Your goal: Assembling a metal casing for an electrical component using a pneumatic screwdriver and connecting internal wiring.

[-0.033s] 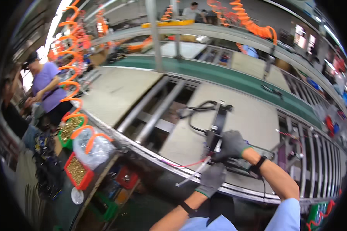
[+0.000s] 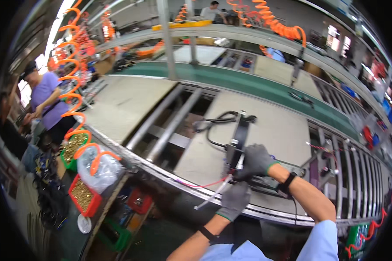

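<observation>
On a pale board [image 2: 274, 126] lies a long narrow black device [image 2: 238, 138], with a coiled black cable [image 2: 215, 124] beside its left side. My right hand [image 2: 256, 161], in a grey glove, is closed at the near end of this device, its fingertips partly hidden. Just below, my grey-gloved left hand [image 2: 236, 199] has its fingers bent together by the red wires [image 2: 200, 186] and a white sleeve [image 2: 213, 195] coming from that end. What the left fingers pinch is hidden. A flat metal-edged part [image 2: 265, 188] lies under and beside my right wrist.
Metal rollers [image 2: 172, 126] run between the boards. At left stand a red bin [image 2: 85, 195] and a green bin [image 2: 74, 148] of brass-coloured pieces, with a clear plastic bag [image 2: 101, 169]. An orange coiled hose [image 2: 72, 82] hangs nearby. A power screwdriver [image 2: 297, 69] hangs beyond the green belt [image 2: 204, 74].
The whole view has shifted slightly, so the scene sits a little further left. Both hands stay at the near end of the black device, with no visible change of hold.
</observation>
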Tool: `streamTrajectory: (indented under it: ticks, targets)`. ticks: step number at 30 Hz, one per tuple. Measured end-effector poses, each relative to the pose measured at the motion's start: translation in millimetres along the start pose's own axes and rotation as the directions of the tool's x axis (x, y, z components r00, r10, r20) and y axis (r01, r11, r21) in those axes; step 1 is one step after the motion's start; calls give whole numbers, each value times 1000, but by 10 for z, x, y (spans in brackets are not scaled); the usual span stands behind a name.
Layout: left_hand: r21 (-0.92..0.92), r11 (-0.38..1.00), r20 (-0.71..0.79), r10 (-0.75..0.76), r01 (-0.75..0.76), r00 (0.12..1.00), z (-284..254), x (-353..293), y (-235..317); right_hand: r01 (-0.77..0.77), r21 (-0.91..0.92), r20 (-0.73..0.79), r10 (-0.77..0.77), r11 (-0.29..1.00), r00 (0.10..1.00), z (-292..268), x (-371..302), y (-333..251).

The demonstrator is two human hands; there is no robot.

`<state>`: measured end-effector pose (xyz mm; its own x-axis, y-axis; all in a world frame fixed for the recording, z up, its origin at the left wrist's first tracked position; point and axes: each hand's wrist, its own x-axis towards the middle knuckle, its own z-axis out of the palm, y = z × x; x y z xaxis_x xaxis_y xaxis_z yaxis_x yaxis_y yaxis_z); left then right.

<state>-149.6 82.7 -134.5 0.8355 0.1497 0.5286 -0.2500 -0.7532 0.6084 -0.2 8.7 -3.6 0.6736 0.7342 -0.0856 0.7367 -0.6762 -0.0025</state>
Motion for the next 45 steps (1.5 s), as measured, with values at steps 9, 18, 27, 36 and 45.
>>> streamTrajectory:
  ticks: [9, 18, 27, 36, 45]
  targets:
    - [75, 997, 36, -26, 23, 999, -51, 21, 172, -200, 466, 328, 42, 862, 944, -38, -10, 479]
    - [-30, 997, 38, -68, 69, 997, -83, 17, 138, -427, 358, -92, 486, 831, 869, 126, -166, 378]
    - [-394, 585, 602, -419, 709, 680, -413, 268, 79, -192, 698, -129, 386, 689, 913, 489, -1395, -245]
    - [-422, 479, 650, -432, 770, 625, -359, 276, 116, -359, 915, 278, 356, 185, 892, 720, -1442, -393]
    - [-373, 513, 656, -444, 773, 610, -322, 314, 139, -365, 909, 394, 127, -203, 910, 798, -1499, -297]
